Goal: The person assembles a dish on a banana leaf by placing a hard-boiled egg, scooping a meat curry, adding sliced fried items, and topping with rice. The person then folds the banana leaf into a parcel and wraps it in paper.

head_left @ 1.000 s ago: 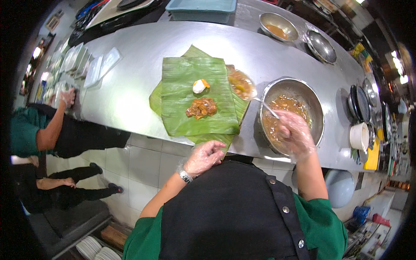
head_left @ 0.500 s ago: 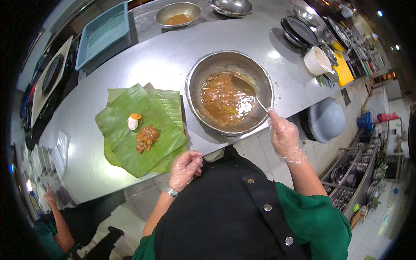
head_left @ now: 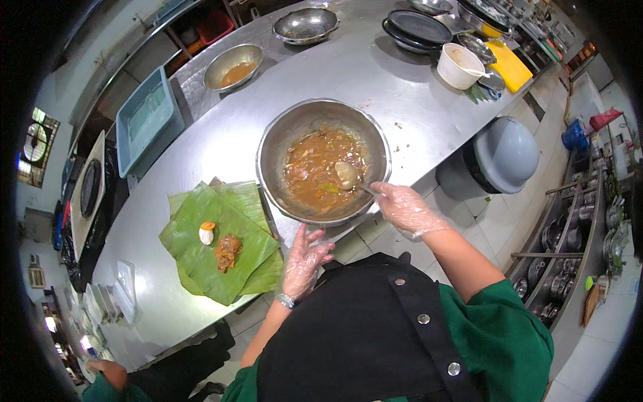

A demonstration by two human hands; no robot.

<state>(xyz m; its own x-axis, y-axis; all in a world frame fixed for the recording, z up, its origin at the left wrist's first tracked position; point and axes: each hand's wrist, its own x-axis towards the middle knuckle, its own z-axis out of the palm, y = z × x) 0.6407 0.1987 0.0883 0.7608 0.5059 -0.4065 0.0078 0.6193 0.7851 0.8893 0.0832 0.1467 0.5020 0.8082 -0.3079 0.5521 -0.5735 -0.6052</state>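
The right hand (head_left: 405,208), in a clear glove, grips the handle of a spoon (head_left: 346,175) whose head lies in the brown stew inside the metal bowl (head_left: 273,184). Whether the spoon's head carries a load or shows its back is hard to tell. The left hand (head_left: 306,260), also gloved, holds nothing; its fingers are spread just beside the near side of the bowl, and contact with the rim cannot be made out.

The bowl stands close to the front edge of the bench (head_left: 415,127), so a hard push of the spoon against its wall, with no firm hold on the rim, could make it slide or tip. To its left lie stacked green leaves (head_left: 221,278), carrying a white-and-orange piece (head_left: 206,234) and a small heap of brown filling (head_left: 228,253). Their near corner reaches the bench edge beside the left hand, so a careless wrist could drag the top leaf and shift both portions. Sauce could drip from a lifted spoon onto the bench or leaves. The loose glove film at the right fingers might bunch against the handle and let it slip.
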